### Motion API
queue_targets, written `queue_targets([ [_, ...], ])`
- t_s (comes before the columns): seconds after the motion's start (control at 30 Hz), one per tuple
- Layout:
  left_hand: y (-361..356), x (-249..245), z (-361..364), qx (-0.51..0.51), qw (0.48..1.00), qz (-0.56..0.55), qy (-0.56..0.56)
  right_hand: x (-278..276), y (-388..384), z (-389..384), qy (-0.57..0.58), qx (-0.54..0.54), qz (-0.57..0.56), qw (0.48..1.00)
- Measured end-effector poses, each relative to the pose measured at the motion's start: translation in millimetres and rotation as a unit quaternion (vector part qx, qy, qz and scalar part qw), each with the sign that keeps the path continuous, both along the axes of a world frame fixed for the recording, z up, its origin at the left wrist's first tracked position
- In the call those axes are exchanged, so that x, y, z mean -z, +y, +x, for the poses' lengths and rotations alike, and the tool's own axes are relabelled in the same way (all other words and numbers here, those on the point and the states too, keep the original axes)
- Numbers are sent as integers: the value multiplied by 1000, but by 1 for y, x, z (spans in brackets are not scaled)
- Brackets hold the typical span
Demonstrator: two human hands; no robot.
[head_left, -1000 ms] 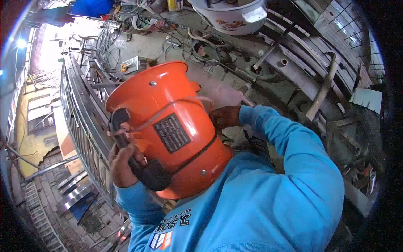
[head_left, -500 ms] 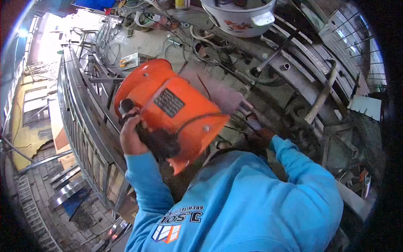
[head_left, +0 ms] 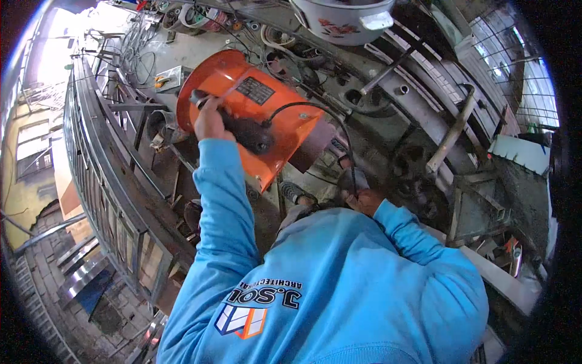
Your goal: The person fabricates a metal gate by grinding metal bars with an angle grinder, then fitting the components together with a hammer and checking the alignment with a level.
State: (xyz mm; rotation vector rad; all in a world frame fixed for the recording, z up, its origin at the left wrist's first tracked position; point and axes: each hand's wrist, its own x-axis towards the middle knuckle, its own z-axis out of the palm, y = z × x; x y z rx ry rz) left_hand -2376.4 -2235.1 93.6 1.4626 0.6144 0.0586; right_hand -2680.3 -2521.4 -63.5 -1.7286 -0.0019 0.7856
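Note:
An orange drum-shaped machine [head_left: 276, 109] with a dark label is tilted in front of me. My left hand [head_left: 211, 122] is closed around its dark handle, near the flared rim. A black box [head_left: 251, 134] is fixed to its side, and a black cable [head_left: 324, 107] loops from it towards my right hand [head_left: 365, 202]. The fingers of that hand are closed beside a dark rounded object [head_left: 353, 180]; cable and object overlap there, so what it grips is unclear. A greyish cylinder [head_left: 314, 147] shows behind the machine's lower edge.
Metal frames [head_left: 130, 221] stand along the left. A white pot [head_left: 342, 25] with a floral print is at the top. Pipes and a bent tube [head_left: 451, 130] lie at the right. My shoe [head_left: 296, 193] is below the machine. Cables and tools litter the floor.
The orange machine has moved up in the view, with my left hand still on its handle. My shoe and more of my right hand now show, and the cable forms a wider loop.

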Motion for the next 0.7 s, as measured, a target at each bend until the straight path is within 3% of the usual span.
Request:
queue_targets([
  [0.1,6,12,34,-50,999,15,4,-2,-4,-4,-52,-15,-33,998],
  [0.2,2,-11,32,11,950,295,106,-59,-4,15,-41,26,-28,998],
  [0.23,11,3,29,37,955,291,47,-70,-2,20,-47,46,-17,998],
  [0.33,-6,14,7,-3,992,105,-63,-83,4,32,-76,65,-22,995],
  [0.37,-8,25,9,-22,992,104,-74,-89,9,47,-49,46,-51,996],
  [0.43,-11,26,15,-63,990,120,-50,-112,39,82,-159,104,18,982],
  [0.5,-22,21,16,-85,990,102,-51,-125,71,127,-130,112,80,982],
  [0.57,-28,13,1,-85,992,63,-74,-136,87,145,16,33,17,999],
  [0.67,-44,-9,-19,-86,994,37,-59,-151,92,135,-9,32,7,999],
  [0.7,-47,-12,-21,-87,994,10,-67,-141,95,124,8,69,64,996],
])
